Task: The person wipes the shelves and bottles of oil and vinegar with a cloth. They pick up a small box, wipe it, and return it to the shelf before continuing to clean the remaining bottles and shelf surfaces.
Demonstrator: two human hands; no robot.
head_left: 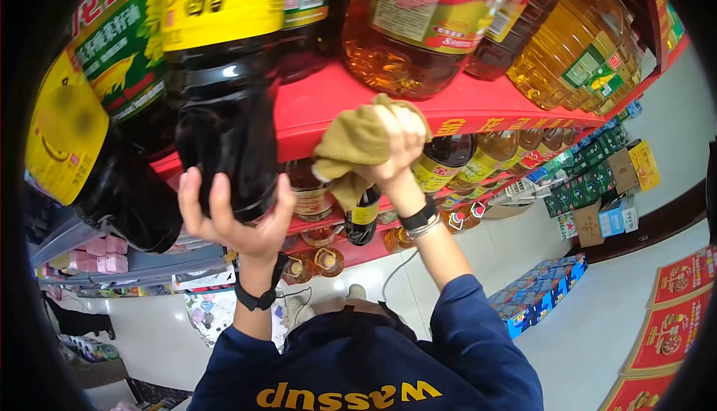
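Observation:
My left hand cups the base of a large dark vinegar bottle with a yellow label, its fingers curled around the lower end. The bottle is held in front of the red shelf. In my right hand is a bunched olive-brown cloth, gripped against the shelf's front edge. Behind the cloth stands a big oil jug with amber contents. Left of the held bottle, another dark bottle with a yellow label leans at an angle in the view.
Dark bottles and golden oil jugs line the upper shelf to the right. Lower shelves carry more bottles. Stacked green cartons and a blue patterned stack of boxes stand on the floor at right. Red printed boxes lie at lower right.

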